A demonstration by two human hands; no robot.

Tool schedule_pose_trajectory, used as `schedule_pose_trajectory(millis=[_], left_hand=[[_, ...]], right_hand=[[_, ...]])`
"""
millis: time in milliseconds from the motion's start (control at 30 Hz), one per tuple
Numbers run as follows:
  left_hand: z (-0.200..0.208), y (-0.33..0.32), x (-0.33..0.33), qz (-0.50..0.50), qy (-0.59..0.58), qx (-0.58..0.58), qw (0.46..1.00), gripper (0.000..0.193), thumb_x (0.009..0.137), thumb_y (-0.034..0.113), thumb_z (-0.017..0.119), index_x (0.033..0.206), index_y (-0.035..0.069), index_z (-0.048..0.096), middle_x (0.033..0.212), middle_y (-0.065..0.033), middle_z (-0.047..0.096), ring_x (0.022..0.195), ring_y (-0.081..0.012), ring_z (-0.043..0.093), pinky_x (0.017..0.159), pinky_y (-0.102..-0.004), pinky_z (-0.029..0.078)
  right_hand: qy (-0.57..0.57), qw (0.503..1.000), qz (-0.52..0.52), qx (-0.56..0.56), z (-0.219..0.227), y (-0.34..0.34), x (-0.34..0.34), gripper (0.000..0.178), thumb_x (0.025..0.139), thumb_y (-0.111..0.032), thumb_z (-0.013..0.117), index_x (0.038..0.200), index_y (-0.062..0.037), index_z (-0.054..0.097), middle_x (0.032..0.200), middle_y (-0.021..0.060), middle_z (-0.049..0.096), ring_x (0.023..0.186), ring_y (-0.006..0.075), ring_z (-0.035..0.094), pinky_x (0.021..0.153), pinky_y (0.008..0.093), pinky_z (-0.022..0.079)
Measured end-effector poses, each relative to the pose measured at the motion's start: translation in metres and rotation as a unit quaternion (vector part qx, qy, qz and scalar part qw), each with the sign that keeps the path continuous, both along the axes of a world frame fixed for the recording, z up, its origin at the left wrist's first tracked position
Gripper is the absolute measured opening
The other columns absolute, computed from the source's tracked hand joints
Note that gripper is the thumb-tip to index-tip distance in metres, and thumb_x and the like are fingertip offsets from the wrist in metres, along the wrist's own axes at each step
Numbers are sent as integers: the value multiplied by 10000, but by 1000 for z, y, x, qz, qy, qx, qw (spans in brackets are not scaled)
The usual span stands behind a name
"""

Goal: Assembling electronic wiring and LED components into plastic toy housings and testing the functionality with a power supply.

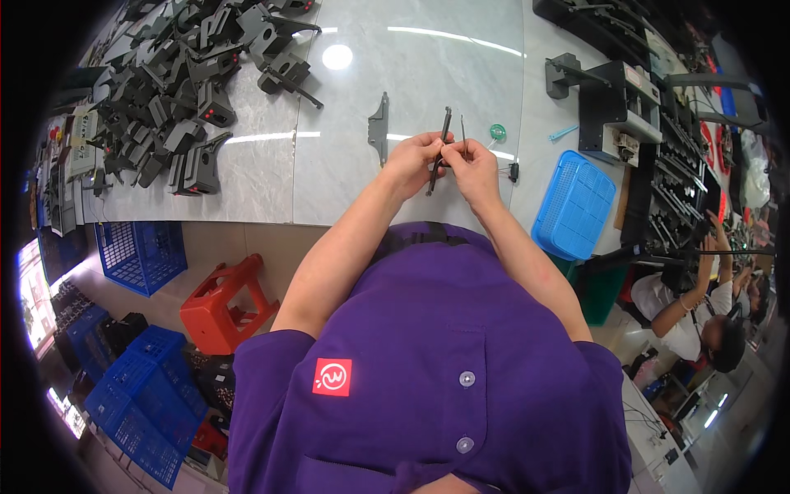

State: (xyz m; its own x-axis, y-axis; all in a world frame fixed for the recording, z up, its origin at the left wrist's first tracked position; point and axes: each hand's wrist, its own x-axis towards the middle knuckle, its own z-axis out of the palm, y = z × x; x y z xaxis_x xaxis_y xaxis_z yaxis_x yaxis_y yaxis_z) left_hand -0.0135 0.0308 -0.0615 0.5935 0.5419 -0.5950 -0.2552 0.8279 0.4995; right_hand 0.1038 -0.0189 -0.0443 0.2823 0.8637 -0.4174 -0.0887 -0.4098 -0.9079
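My left hand (414,161) is closed around a slim black bar (447,123), which stands nearly lengthwise above the grey table. Close beside it, my right hand (473,171) pinches a thin dark pointed tool (462,125), perhaps tweezers; its lower part is hidden by the fingers. The fingertips of both hands meet at the bar. Left of my hands lies a flat dark grey bracket-like part (378,128) with narrow ends. To the right are a small green round piece (497,132) and a little black part (514,172).
Many black plastic housings (156,107) are heaped at the far left of the table (350,99). At the right stand a blue basket (576,206), a light blue stick (564,132) and a black-and-grey fixture (621,107). A red stool (226,305) is below left; another person (683,305) works at right.
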Motion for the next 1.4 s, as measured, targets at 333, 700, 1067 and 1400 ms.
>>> schedule_pose_trajectory(millis=[333, 700, 1067, 1400], left_hand=[[8, 1, -8, -72, 62, 80, 992, 227, 891, 122, 433, 1065, 33, 546, 941, -30, 581, 843, -104, 519, 666, -257, 378], [11, -1, -6, -102, 74, 93, 988, 232, 881, 123, 462, 1077, 36, 552, 968, -12, 586, 861, -95, 531, 684, -253, 383], [6, -4, -1, -15, 331, 565, 756, 193, 763, -21, 539, 908, 68, 631, 1017, -66, 527, 868, -178, 502, 726, -292, 424], [35, -10, 7, 147, 397, 725, 544, 279, 671, -6, 607, 930, 95, 584, 977, -87, 495, 938, -278, 445, 829, -376, 331]], right_hand=[[-115, 991, -39, 51, 10, 16, 31, 254, 781, -224, 614, 927, -16, 621, 715, 8, 600, 488, 45, 462, 442, 200, 358], [33, 996, 57, -53, 36, 33, 41, 243, 843, -190, 553, 986, 1, 598, 558, -37, 485, 384, -1, 298, 318, 169, 186], [89, 994, 65, -28, 37, 22, 57, 222, 844, -157, 553, 1000, -7, 601, 770, 32, 588, 412, -6, 336, 322, 145, 231], [51, 998, -29, -20, 34, 7, 60, 177, 790, -127, 628, 887, 21, 624, 705, 47, 617, 444, 15, 390, 370, 157, 272]])
